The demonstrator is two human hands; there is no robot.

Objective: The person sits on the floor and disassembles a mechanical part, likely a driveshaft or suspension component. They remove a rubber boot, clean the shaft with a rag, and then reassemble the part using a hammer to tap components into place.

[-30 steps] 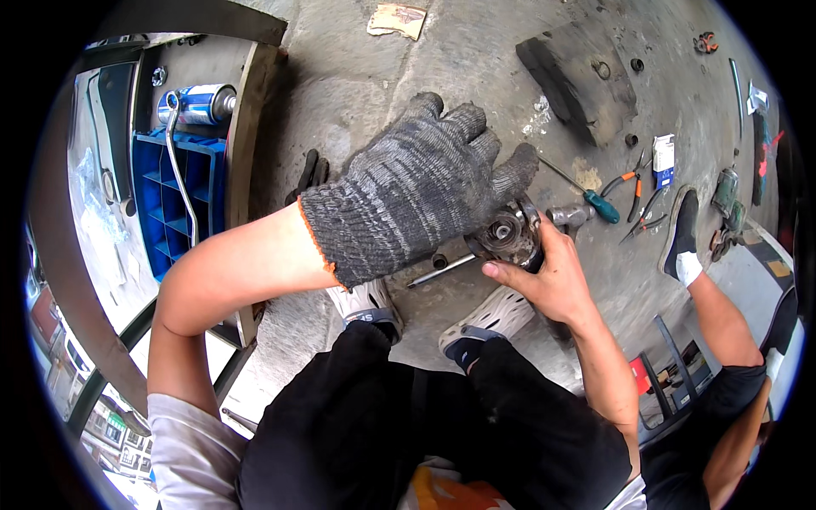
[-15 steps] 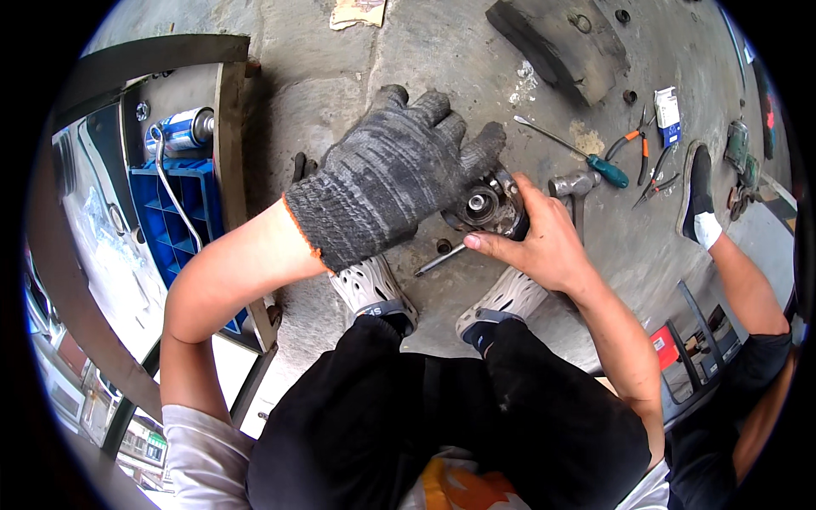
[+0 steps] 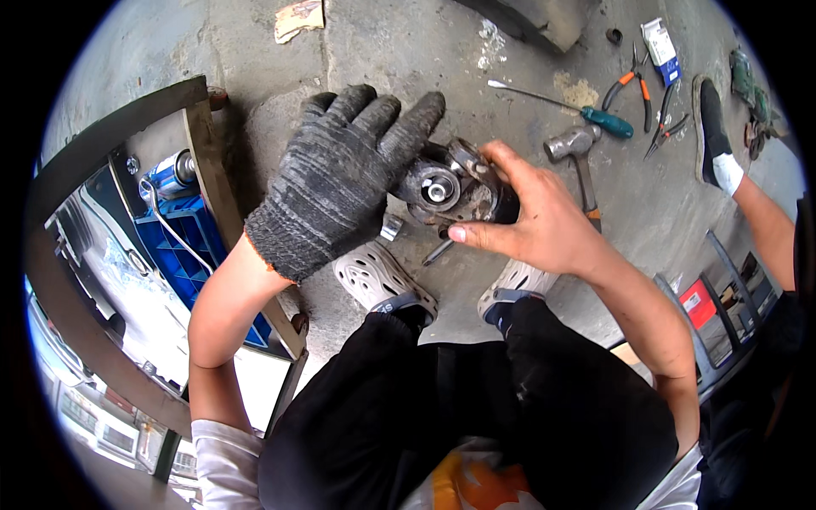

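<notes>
My right hand [image 3: 544, 212], bare, is closed around a dark, greasy metal joint piece [image 3: 467, 197] held above the floor between my feet. A round, ringed end with a bright centre faces up on the piece. My left hand [image 3: 340, 170], in a grey-black knit glove, lies back up against the left side of the piece, its visible fingers stretched out and apart. Its palm side is hidden. Just below the glove shows a small silver cylinder [image 3: 391, 227]; I cannot tell whether it is held. Under the joint piece, a metal rod [image 3: 438, 252] lies on the floor.
To the right lie a hammer [image 3: 574, 144], a teal-handled screwdriver [image 3: 605, 121], orange-handled pliers [image 3: 629, 78], a second pair [image 3: 663, 132] and a small blue-white box [image 3: 661, 51]. A framed rack [image 3: 200, 153] with a blue tray stands left. Another person's foot [image 3: 712, 127] is at right.
The joint piece has turned and shifted slightly left in my right hand, so its ringed end shows more. My gloved left hand has moved left, fingers still stretched. The whole view has shifted.
</notes>
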